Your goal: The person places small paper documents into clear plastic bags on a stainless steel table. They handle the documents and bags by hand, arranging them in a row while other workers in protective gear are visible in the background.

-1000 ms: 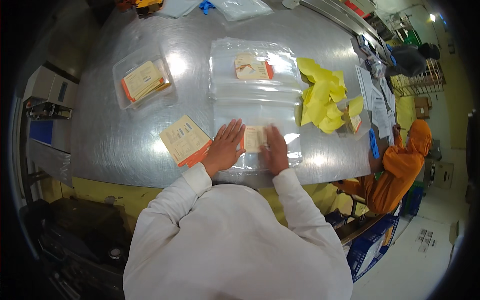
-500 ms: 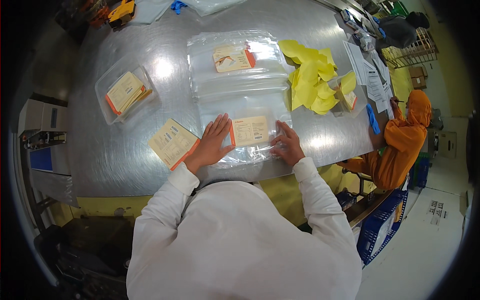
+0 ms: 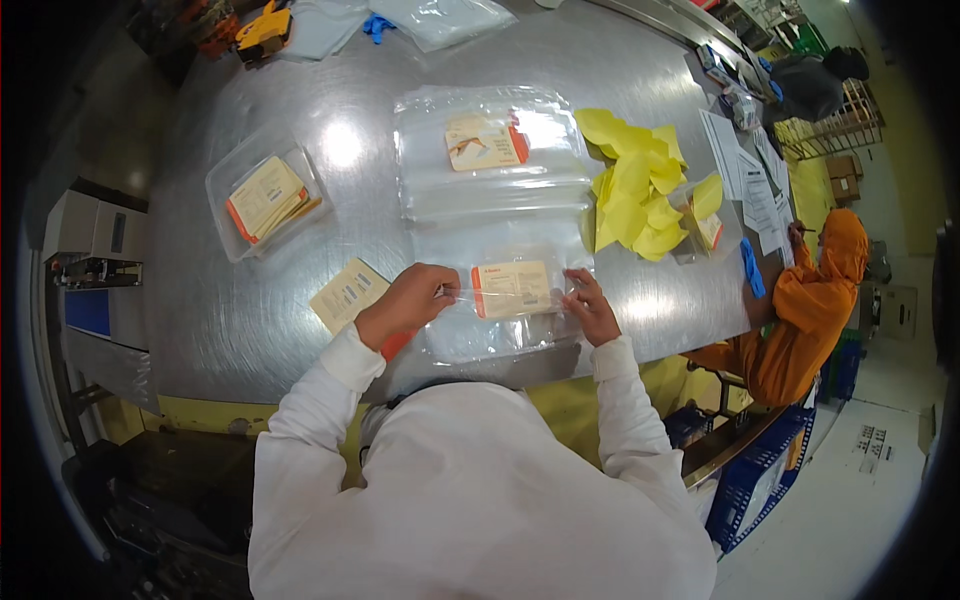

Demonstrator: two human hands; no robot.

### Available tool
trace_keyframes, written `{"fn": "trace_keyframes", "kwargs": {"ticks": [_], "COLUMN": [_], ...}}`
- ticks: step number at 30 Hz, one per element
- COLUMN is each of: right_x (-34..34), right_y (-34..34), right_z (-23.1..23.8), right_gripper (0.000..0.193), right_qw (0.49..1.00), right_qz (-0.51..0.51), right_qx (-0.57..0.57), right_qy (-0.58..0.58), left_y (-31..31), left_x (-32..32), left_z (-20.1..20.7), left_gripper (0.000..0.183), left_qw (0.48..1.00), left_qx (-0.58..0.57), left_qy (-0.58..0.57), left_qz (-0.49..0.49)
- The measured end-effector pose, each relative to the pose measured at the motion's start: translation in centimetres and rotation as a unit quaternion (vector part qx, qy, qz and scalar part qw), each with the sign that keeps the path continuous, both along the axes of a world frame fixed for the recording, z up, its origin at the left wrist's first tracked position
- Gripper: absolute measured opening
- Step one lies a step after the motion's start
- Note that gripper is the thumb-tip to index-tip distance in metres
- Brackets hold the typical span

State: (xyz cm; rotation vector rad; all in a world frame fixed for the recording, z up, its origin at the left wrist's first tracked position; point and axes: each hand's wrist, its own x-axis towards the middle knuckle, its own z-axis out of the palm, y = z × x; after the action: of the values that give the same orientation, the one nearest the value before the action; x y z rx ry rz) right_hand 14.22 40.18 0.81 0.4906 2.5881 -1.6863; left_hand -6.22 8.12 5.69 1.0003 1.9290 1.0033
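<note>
My left hand (image 3: 412, 303) is closed in a pinch on the near edge of a clear plastic bag (image 3: 470, 345). Opposite it, my right hand (image 3: 594, 309) pinches the same film at its right side, so a fold is stretched between the two. Under or inside the film, which I cannot tell, a cream printed card (image 3: 515, 288) with an orange edge lies between my hands. Beyond, a similar card (image 3: 482, 142) shows on the far part of the layered clear bags (image 3: 500, 210). Loose cream cards (image 3: 350, 293) lie by my left forearm, partly covered by it.
A clear tub (image 3: 222, 175) of cards stands at the left. Crumpled yellow sheets (image 3: 630, 185) and another clear tub (image 3: 690, 248) are on the right. Papers (image 3: 725, 150) and a blue glove (image 3: 752, 268) lie near a person in orange (image 3: 820, 310), who holds a pen.
My hands lay on the film, the left flat; now both have risen a little and pinch its edge. The whole view has shifted slightly.
</note>
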Motion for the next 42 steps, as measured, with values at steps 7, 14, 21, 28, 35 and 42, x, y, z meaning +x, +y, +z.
{"fn": "trace_keyframes", "kwargs": {"ticks": [7,14,21,28,35,42], "right_x": [-0.1,-0.3,-1.6,-11.8,-19.4,-13.1], "right_y": [0.0,0.3,-0.9,-7.5,-10.3,-20.5], "right_z": [0.9,0.1,-0.5,2.9,0.7,1.2], "right_gripper": [0.046,0.046,0.034,0.042,0.051,0.037], "right_qw": [0.929,0.924,0.977,0.949,0.898,0.962], "right_qz": [-0.208,-0.226,-0.205,0.040,0.004,0.161], "right_qx": [-0.296,-0.298,-0.047,0.240,0.404,0.071], "right_qy": [0.083,0.081,0.041,0.202,0.171,0.207], "left_y": [4.3,5.0,-1.4,-11.1,-11.7,-11.1], "left_x": [-10.5,-17.8,-9.8,3.6,7.0,7.3], "left_z": [1.7,-1.5,-2.0,-4.5,-2.9,-4.0], "left_gripper": [0.012,0.025,0.054,0.073,0.083,0.047], "left_qw": [0.943,0.805,0.844,0.846,0.825,0.772], "left_qx": [0.046,0.196,0.279,-0.012,-0.046,0.138], "left_qy": [-0.243,-0.109,0.060,0.278,0.279,0.265], "left_qz": [0.222,0.550,0.453,0.454,0.489,0.560]}}
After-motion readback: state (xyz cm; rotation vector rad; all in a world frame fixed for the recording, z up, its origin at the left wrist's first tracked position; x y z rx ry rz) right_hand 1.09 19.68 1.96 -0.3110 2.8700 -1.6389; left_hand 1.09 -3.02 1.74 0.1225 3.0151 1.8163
